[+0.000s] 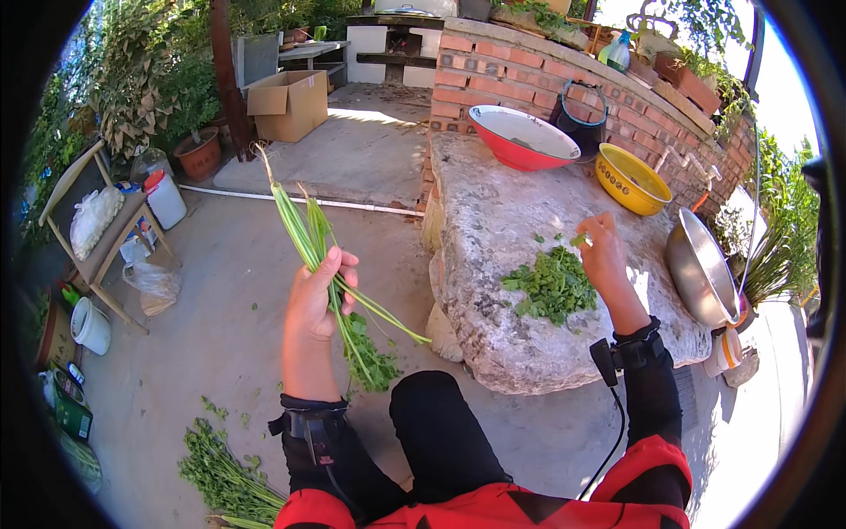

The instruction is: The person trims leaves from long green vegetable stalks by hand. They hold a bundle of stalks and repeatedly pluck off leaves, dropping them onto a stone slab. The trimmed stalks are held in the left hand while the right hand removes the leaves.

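Observation:
My left hand (pixel 322 297) is closed around a few long green stems of leafy herb (pixel 297 221), which look like coriander. Their pale roots point up, and a leafy end (pixel 370 362) hangs below the hand. Over the rough stone slab (pixel 489 330), my right hand (pixel 603 248) pinches a small green leaf (pixel 581 240) at its fingertips. Just left of and below that hand lies a heap of picked leaves (pixel 552 283) on the slab. A larger bunch of the herb (pixel 228 468) rests on the concrete floor at the lower left.
On the slab stand a red enamel basin (pixel 525 155), a yellow basin (pixel 631 185) and, at its right edge, a tilted steel bowl (pixel 697 264). A brick wall (pixel 509 66) backs it. A cardboard box (pixel 291 109), a chair (pixel 99 264) and a white bucket (pixel 91 327) are further left.

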Motion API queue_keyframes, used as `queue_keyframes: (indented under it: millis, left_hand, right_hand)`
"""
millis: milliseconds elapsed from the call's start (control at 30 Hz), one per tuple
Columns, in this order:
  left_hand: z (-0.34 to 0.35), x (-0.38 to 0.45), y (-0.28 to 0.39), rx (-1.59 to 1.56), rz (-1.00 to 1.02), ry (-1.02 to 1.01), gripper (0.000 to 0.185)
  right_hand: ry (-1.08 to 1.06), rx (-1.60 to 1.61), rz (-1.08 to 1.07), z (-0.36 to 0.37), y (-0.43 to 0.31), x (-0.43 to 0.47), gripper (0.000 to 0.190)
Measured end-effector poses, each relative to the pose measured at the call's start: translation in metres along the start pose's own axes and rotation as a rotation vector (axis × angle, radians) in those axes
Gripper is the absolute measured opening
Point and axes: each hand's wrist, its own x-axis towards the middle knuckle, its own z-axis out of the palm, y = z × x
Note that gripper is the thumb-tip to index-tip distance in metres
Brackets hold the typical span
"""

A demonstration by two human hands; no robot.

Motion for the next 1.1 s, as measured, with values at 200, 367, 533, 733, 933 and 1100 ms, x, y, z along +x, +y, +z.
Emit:
queue_keyframes:
  millis: [200, 367, 533, 733, 933, 1100]
  left_hand:
    - [-0.013, 0.006, -0.002, -0.099, 0.027, 0.014, 0.03]
    - [-0.013, 0.007, -0.002, -0.103, 0.059, 0.031, 0.03]
    - [-0.01, 0.004, 0.0, -0.039, 0.039, 0.049, 0.03]
    - [-0.004, -0.004, 0.004, 0.089, 0.012, 0.043, 0.031]
    - [-0.001, -0.002, 0.0, 0.211, 0.019, -0.065, 0.037]
    - [0.007, -0.013, 0.004, 0.392, -0.025, -0.074, 0.042]
  right_hand:
    - [-0.13, 0.449, -0.062, -0.017, -0.074, -0.014, 0.005]
    - [-0.269, 0.745, -0.282, -0.03, -0.157, -0.033, 0.009]
    - [-0.364, 0.825, -0.402, -0.017, -0.205, -0.02, 0.02]
    - [-0.614, 0.828, -0.356, 0.068, -0.226, 0.004, 0.05]
    - [-1.199, 1.518, -0.076, 0.092, -0.246, -0.01, 0.054]
    - [-1.104, 1.424, 0.18, 0.099, -0.238, -0.022, 0.029]
